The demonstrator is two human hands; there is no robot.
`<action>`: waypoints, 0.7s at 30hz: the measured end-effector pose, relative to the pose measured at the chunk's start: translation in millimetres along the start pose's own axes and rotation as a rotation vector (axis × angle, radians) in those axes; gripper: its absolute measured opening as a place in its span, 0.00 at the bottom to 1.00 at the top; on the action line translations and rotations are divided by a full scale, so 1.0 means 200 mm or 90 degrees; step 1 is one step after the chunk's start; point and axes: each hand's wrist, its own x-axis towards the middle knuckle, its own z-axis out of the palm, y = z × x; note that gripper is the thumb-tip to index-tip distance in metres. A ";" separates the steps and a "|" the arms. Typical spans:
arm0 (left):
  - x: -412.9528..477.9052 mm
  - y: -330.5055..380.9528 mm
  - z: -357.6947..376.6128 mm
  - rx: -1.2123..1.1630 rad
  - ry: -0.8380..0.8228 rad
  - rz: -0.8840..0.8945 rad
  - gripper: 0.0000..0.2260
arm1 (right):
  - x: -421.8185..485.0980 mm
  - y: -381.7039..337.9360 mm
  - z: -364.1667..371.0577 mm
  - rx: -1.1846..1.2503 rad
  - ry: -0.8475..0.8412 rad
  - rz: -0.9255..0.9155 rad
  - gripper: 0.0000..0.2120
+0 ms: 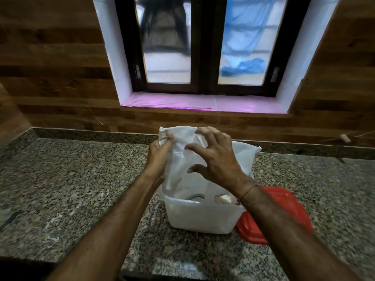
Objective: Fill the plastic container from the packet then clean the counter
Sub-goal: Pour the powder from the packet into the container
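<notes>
A white translucent plastic container (199, 217) stands on the granite counter (81, 179) in front of me. A white plastic packet (182, 159) is held upended over it, its lower end inside the container's mouth. My left hand (159, 157) grips the packet's upper left edge. My right hand (215, 159) is over the packet's front with fingers spread and bent, fingertips at or just off the plastic. White contents show inside the container below the packet.
A red lid (284, 201) lies on the counter right of the container, partly under my right forearm. A wood-panelled wall and a window with a pink sill (203, 104) stand behind. White smears (53, 222) mark the counter at left.
</notes>
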 end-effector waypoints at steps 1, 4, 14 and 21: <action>0.00 0.00 0.01 -0.001 0.000 -0.007 0.19 | 0.00 0.00 0.00 -0.005 -0.009 -0.008 0.29; -0.01 0.03 0.02 0.007 0.002 -0.009 0.19 | 0.03 -0.03 0.02 0.003 -0.032 -0.028 0.28; -0.01 0.02 0.02 -0.001 0.019 -0.006 0.15 | 0.07 -0.06 0.13 0.054 0.010 -0.043 0.12; -0.02 -0.06 0.00 0.240 0.124 0.149 0.28 | 0.06 -0.08 0.04 0.141 0.079 0.011 0.08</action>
